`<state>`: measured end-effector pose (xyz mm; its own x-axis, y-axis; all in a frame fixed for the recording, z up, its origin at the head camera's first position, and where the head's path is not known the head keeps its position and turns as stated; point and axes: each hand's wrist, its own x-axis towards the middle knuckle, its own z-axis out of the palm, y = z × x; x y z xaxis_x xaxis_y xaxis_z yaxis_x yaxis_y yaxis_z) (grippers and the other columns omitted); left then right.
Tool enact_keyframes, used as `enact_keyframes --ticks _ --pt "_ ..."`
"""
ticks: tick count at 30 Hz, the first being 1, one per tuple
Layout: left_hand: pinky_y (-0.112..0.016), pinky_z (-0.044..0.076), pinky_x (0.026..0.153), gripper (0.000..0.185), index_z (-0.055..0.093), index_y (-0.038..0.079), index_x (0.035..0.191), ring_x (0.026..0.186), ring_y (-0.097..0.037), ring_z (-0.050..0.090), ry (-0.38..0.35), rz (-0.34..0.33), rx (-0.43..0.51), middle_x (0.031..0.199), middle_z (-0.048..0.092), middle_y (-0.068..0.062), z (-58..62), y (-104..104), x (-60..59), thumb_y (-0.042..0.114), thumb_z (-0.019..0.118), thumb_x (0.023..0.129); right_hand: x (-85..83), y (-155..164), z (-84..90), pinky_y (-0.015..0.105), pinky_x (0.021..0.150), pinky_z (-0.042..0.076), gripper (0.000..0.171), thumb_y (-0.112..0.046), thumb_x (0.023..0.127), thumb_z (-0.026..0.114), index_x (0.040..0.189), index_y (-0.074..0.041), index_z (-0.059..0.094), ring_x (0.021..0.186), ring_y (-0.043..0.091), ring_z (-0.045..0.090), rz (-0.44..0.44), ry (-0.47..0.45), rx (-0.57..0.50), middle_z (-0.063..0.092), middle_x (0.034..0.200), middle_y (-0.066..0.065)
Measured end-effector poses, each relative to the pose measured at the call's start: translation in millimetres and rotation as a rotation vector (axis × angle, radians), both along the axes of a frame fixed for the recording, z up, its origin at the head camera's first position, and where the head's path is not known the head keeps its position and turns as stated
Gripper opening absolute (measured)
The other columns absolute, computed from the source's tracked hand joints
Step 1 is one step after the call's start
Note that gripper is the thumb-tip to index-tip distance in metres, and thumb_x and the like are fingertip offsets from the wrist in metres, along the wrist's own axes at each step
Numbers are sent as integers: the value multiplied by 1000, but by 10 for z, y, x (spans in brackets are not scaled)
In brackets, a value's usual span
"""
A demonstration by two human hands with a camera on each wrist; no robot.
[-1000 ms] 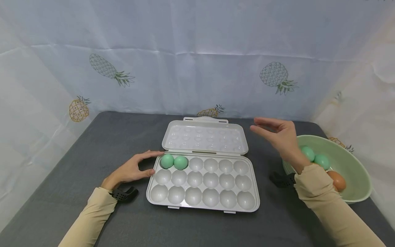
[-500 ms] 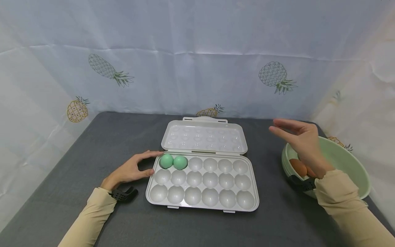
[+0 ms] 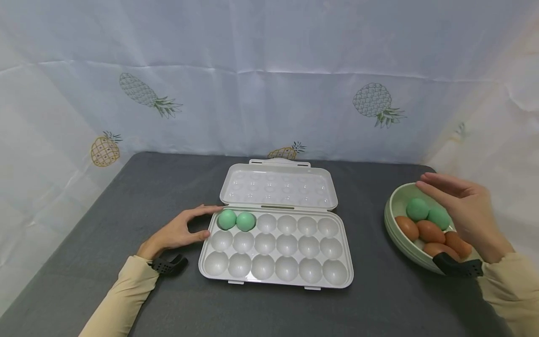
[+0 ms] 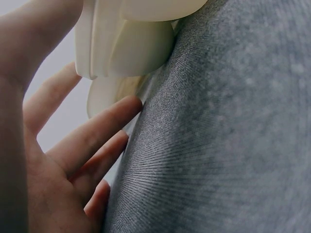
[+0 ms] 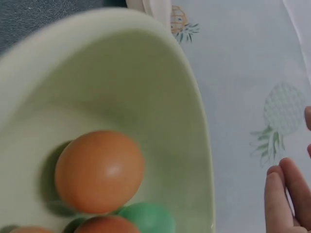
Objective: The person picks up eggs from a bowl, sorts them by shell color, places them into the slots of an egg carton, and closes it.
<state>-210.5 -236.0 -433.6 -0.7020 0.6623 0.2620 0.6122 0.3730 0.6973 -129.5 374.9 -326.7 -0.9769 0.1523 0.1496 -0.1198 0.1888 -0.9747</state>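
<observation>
A white egg tray (image 3: 265, 243) lies on the table with its lid (image 3: 279, 187) laid back. Two green eggs (image 3: 227, 219) sit side by side in its far-left cups. My left hand (image 3: 178, 230) touches the tray's left edge with thumb and fingers spread. Over the right part of a pale green bowl (image 3: 393, 241) hovers my right hand (image 3: 469, 210), thumb and fingers extended, holding nothing. Inside the bowl are green eggs (image 3: 418, 209) and several brown eggs (image 3: 430, 231). The right wrist view shows a brown egg (image 5: 99, 171) close up, apart from the fingertips (image 5: 278, 204).
The dark grey table (image 3: 168, 299) ends at the back against a pale curtain (image 3: 236, 107) printed with pineapples. More curtain hangs at both sides. Each wrist wears a black strap (image 3: 456, 266).
My right hand has moved right, from beside the tray's lid to over the bowl, uncovering more eggs there. My left hand and the tray have stayed in place.
</observation>
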Motion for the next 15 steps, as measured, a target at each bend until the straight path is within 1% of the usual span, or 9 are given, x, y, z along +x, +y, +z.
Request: enact_keyframes --ticks 2,4,6,8,10,13,15 --pt "-15 14 128 62 57 20 147 151 -17 41 0 2 -2 149 59 2 2 -3 2 17 79 89 27 63 -29 4 88 51 41 -7 95 72 136 -12 67 110 -12 62 -35 -10 39 75 112 -24" --pt "-14 14 128 62 56 20 147 151 -21 41 1 7 -6 150 59 3 4 -4 6 18 79 89 45 116 -54 2 87 50 42 -13 96 72 137 -15 66 108 -15 60 -83 -42 117 72 110 -29" --pt "-14 14 128 63 56 21 147 151 -26 41 0 12 -12 150 58 3 7 0 10 18 79 89 65 163 -81 1 85 49 43 -21 97 72 139 -20 65 110 -18 55 -129 -94 202 68 109 -35" --pt "-14 14 127 63 56 21 148 151 -29 41 -2 17 -16 150 58 4 11 6 16 18 79 89 90 209 -109 -2 84 47 45 -26 97 72 141 -24 62 126 -16 48 -161 -154 250 65 107 -41" --pt "-14 14 127 63 56 21 148 151 -32 41 -6 18 -17 151 58 4 12 9 22 17 79 89 120 257 -141 -3 86 44 47 -30 98 71 144 -26 60 139 -15 38 -184 -205 274 61 108 -45" --pt "-12 14 126 63 56 22 148 151 -35 39 -9 19 -16 151 58 4 19 10 28 18 79 89 158 331 -201 -5 86 40 53 -34 97 71 148 -25 56 151 -13 20 -217 -264 290 57 104 -50" --pt "-11 13 126 63 56 21 147 151 -36 39 -8 18 -10 150 58 3 23 8 28 18 79 89 169 381 -246 -6 86 39 59 -40 97 70 151 -23 52 155 -7 16 -244 -300 319 54 100 -53"
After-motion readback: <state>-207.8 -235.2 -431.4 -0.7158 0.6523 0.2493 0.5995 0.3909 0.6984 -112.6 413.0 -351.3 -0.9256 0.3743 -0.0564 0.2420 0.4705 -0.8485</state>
